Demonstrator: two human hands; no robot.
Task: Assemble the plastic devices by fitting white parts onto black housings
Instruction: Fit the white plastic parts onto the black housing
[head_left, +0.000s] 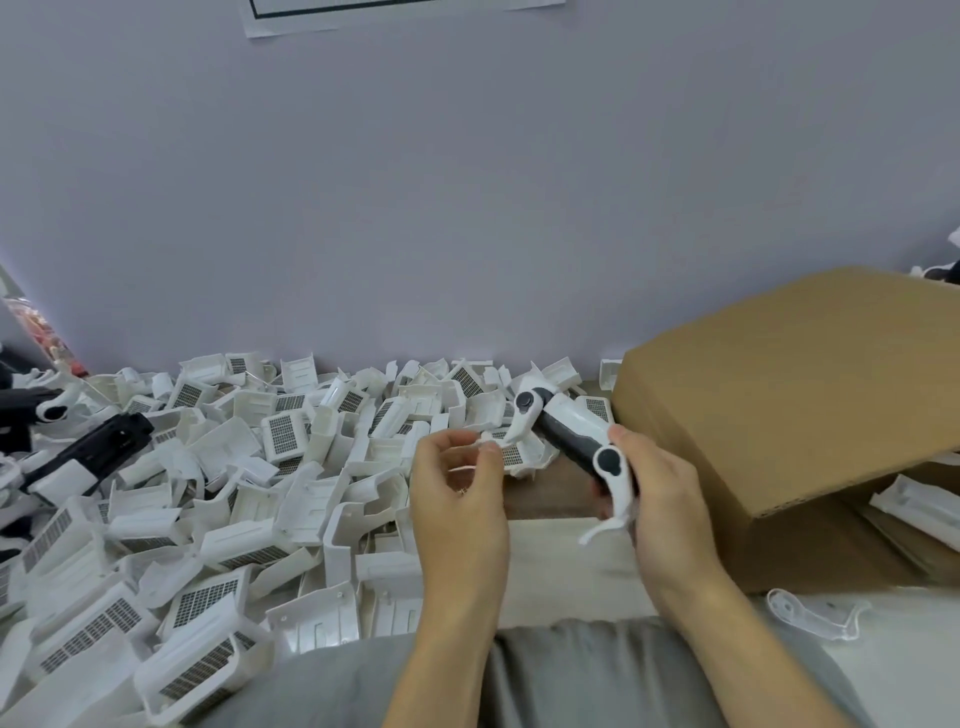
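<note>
My right hand grips a black housing that carries a white cover and white side arms with round dark caps at both ends. It is held tilted above the table, its far end up and to the left. My left hand pinches the thin white arm that hangs from the device's far end. A big heap of loose white parts with mesh grilles lies to the left of both hands.
A large brown cardboard box stands close on the right, with white pieces beside it. Several assembled black-and-white devices lie at the far left. A loose white clip lies near my right forearm. A lilac wall is behind.
</note>
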